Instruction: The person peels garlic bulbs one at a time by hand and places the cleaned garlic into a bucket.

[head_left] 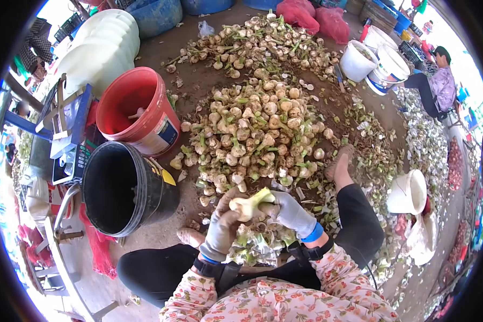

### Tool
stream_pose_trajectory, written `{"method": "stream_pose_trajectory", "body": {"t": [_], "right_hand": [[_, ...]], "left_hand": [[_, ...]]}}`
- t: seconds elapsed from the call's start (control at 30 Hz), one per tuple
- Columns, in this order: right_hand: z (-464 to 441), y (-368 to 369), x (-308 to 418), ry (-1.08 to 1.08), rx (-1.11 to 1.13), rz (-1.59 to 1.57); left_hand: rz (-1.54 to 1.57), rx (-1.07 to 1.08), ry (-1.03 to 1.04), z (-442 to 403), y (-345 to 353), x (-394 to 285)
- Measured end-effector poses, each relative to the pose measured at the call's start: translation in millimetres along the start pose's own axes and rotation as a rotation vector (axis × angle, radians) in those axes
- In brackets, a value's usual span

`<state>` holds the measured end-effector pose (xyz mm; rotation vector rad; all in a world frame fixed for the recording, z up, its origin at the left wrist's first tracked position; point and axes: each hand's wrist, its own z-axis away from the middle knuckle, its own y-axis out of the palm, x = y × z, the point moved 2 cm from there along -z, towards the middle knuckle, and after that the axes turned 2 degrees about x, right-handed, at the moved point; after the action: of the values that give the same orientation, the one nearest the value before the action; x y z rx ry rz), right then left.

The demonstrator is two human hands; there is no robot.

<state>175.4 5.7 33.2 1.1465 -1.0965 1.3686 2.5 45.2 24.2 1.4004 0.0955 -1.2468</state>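
A pale garlic bulb (245,208) with a thick green-white stem is held in front of my lap. My gloved left hand (221,228) wraps its fingers round the bulb end. At the stem end, my gloved right hand (293,213) is closed; its inner fingers are partly hidden, so I cannot tell whether it also holds a tool. Just beyond both hands lies a large heap of garlic bulbs (257,126), stems short and skins soiled. Below the held bulb, peeled skins and stem trimmings (257,244) are piled between my legs.
To the left stand a black bucket (110,188) and a red bucket (137,110) with something pale inside. More garlic (263,43) lies farther back. White buckets (358,61) stand at the back right, near a seated person (440,86). A white pail (407,192) lies tipped at right.
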Motion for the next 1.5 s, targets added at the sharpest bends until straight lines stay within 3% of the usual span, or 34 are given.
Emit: {"method": "stream_pose_trajectory", "body": {"t": [0.03,0.1,0.13,0.2,0.23,0.27,0.33,0.37,0.47,0.53,0.6,0.67,0.7,0.8,0.83,0.87,0.9,0.93,1.0,1.13,1.2,1.27,1.3,1.33,1.4,1.43,1.5], "right_hand": [[1.0,1.8,0.8,0.034,-0.001,-0.030],[1.6,5.9,-5.7,-0.225,-0.207,0.260],[2.8,8.8,-7.4,-0.353,-0.311,0.403],[1.7,14.5,-10.7,-0.215,-0.258,0.045],[2.8,18.4,-8.0,-0.107,-0.229,-0.126],[3.4,21.2,-7.9,0.003,-0.201,-0.296],[2.8,20.5,-13.7,0.068,-0.206,-0.239],[2.3,20.9,-19.4,0.084,-0.221,-0.214],[5.2,17.1,-25.7,0.093,-0.207,-0.239],[8.3,18.2,-22.8,0.018,-0.220,-0.391],[11.6,18.7,-19.2,0.072,-0.177,-0.268],[12.8,23.3,-23.0,0.052,-0.120,-0.317],[12.4,27.9,-22.3,0.144,-0.038,-0.184],[22.7,42.0,-4.2,0.156,0.019,-0.248],[22.4,35.7,-6.9,0.233,0.060,-0.302],[25.0,29.6,-30.0,0.121,-0.015,-0.184],[20.4,30.6,-36.7,0.009,-0.086,-0.067],[25.5,29.6,-41.6,-0.001,-0.089,-0.201],[32.1,30.0,-32.3,-0.023,-0.095,-0.472],[49.2,32.5,-1.9,0.036,0.129,-0.478],[55.5,35.6,18.3,0.039,0.266,-0.836],[59.7,29.3,23.0,-0.035,0.296,-0.857],[57.8,28.8,18.5,-0.031,0.244,-0.761],[55.2,28.6,12.0,-0.024,0.192,-0.665],[49.8,32.1,10.7,0.104,0.155,-0.783],[48.9,25.5,5.4,-0.232,-0.019,-0.096],[45.9,12.1,-46.9,-0.197,-0.255,-0.005]], "left_hand": [[0.116,-0.011,-0.030,0.8,-1.4,-0.7],[0.180,-0.114,-0.092,1.8,4.6,-1.1],[0.212,-0.037,-0.173,1.7,1.0,0.6],[0.278,0.115,-0.338,-1.0,-15.9,7.9],[0.232,0.067,-0.407,-1.1,-23.8,13.4],[0.067,-0.009,-0.332,0.3,-28.8,19.7],[-0.111,-0.183,-0.130,2.1,-11.1,14.2],[-0.226,-0.170,-0.062,2.9,-13.5,12.8],[-0.320,-0.248,-0.091,5.3,-22.4,3.9],[-0.224,-0.285,-0.134,5.3,-26.0,-3.3],[0.000,-0.132,-0.157,8.3,-18.9,-4.9],[-0.006,-0.085,-0.034,7.1,-18.5,10.4],[-0.009,-0.062,0.029,6.6,-17.4,16.2],[-0.092,-0.208,-0.073,-2.1,-25.5,20.6],[0.027,-0.203,-0.066,-2.1,-24.1,19.3],[0.148,-0.197,-0.057,-2.7,-21.5,17.1],[0.074,-0.122,-0.060,-2.4,-28.2,16.5],[0.255,-0.096,-0.155,-2.4,-31.2,13.0],[0.429,-0.155,-0.110,-4.7,-48.3,24.0],[0.394,-0.150,-0.117,-1.5,-31.0,8.6],[0.494,-0.207,-0.104,-6.6,-42.9,14.3],[0.467,-0.073,-0.058,-8.7,-54.8,22.8],[0.451,0.059,-0.063,-6.3,-48.5,19.0],[0.121,-0.074,-0.038,2.6,-35.7,20.0],[0.454,-0.059,-0.391,12.0,-11.7,39.3],[0.395,-0.083,-0.231,7.9,-21.4,54.2],[0.176,-0.050,-0.021,-2.2,-28.2,51.3]]}}
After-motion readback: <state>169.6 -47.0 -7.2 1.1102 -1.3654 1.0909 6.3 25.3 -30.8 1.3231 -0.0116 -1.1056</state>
